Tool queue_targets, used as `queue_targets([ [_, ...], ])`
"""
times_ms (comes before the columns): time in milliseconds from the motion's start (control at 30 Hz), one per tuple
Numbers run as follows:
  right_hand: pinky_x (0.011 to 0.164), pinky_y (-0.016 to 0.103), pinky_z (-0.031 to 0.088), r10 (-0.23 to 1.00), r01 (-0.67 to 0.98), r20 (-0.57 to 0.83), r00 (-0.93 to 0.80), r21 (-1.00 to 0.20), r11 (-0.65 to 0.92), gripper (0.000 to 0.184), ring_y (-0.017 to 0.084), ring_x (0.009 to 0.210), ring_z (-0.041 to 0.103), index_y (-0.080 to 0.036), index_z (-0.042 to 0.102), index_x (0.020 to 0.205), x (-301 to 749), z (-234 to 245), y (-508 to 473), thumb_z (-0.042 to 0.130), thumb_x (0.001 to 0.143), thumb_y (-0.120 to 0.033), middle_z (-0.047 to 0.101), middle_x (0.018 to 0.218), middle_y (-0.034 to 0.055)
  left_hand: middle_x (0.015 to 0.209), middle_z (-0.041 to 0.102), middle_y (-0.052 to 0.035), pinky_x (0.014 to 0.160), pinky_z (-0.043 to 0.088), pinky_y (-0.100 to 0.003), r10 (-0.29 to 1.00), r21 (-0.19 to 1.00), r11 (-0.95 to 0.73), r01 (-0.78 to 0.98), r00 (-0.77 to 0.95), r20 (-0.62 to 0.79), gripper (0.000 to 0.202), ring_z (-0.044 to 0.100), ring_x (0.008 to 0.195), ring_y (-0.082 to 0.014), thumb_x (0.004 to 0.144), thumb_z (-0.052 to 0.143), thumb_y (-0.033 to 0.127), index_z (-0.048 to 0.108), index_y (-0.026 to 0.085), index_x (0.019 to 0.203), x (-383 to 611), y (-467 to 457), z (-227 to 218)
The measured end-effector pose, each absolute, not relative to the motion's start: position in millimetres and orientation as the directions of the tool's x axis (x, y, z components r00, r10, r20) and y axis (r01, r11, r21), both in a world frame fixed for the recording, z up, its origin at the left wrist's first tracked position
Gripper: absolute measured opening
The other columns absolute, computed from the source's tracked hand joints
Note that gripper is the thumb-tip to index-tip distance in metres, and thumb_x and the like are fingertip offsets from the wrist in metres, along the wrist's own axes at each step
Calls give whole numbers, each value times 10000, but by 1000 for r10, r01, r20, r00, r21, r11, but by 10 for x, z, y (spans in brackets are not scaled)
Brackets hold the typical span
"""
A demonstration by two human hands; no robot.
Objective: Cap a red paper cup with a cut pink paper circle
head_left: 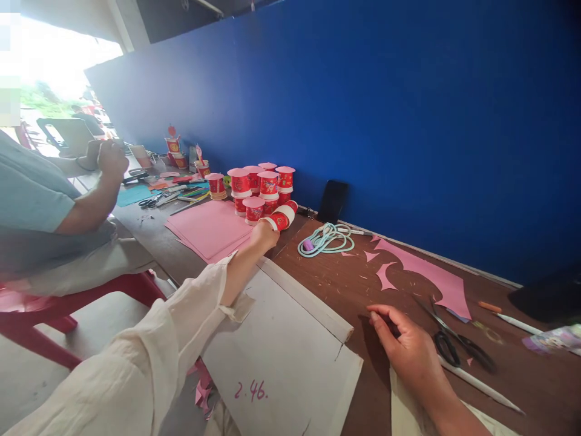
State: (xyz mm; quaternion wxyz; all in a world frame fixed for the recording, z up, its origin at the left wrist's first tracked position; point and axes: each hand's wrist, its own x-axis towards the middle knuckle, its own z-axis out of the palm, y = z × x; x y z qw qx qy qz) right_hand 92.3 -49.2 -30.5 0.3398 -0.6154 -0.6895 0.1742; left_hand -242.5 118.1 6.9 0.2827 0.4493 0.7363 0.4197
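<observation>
My left hand (264, 235) reaches out over the table and grips a red and white paper cup (282, 217), held on its side just beside a cluster of several red cups with pink lids (261, 184). Under that hand lies a stack of pink paper sheets (211, 229). My right hand (407, 345) rests on the brown table (345, 284) with fingers loosely stretched and nothing in them. Black-handled scissors (458, 342) lie just to its right. A cut pink paper sheet with loose scraps (426, 272) lies beyond the scissors.
A coiled pale green cable (327, 238) and a black phone (333, 201) sit by the blue wall. White pens (481, 384) lie at the right. A large grey card marked 2.46 (281, 357) overhangs the table. Another person (49, 206) sits at left on a red chair near craft supplies (177, 188).
</observation>
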Motion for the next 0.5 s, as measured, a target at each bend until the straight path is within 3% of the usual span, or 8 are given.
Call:
queue_targets([
  [67,672,322,534,969,730,246,-19,-659,182,329,239,782,711,-261,738,968,918,-303,-491,545,869,-509,780,880,34,557,610,-40,585,483,-273,913,829,267,492,-404,-54,101,657,586,-215,675,711,166,613,175,655,-2522,1021,136],
  [167,620,314,519,972,724,236,-2,-670,165,318,235,742,698,-260,747,959,899,-293,-504,554,870,-496,772,828,39,559,572,-11,555,427,-224,928,777,238,583,-372,-5,184,633,628,-178,673,712,181,569,187,558,-2656,716,342],
  [267,573,296,494,975,695,217,40,-707,129,321,210,670,677,-249,747,975,872,-268,-523,563,860,-485,764,814,43,671,599,-18,554,391,-211,913,662,98,743,-332,238,259,615,697,-157,699,706,189,530,173,509,-2638,387,608],
  [300,556,290,485,976,675,208,62,-729,113,331,200,641,666,-243,743,987,863,-254,-525,564,855,-488,759,808,43,693,609,-18,554,392,-209,908,681,28,732,-304,289,247,605,685,-145,723,701,203,552,170,530,-2568,289,681],
  [333,538,283,474,976,648,195,93,-757,90,345,190,617,654,-235,739,998,855,-237,-523,564,850,-494,753,800,44,683,608,-14,551,398,-206,922,742,-31,669,-268,280,229,593,656,-132,750,698,222,578,168,562,-2460,202,736],
  [400,499,266,449,973,567,156,173,-823,31,377,173,585,629,-220,728,1021,846,-195,-510,569,844,-512,731,775,43,636,609,-7,547,438,-213,985,924,-53,378,-132,111,145,575,587,-119,785,709,268,659,161,701,-2142,70,779],
  [500,452,242,409,948,403,104,301,-915,-27,449,146,543,573,-197,697,1087,857,-143,-474,604,829,-552,673,726,26,674,655,-34,599,512,-239,980,987,140,-77,156,-127,158,598,605,-115,759,773,254,706,130,829,-1519,-5,686],
])
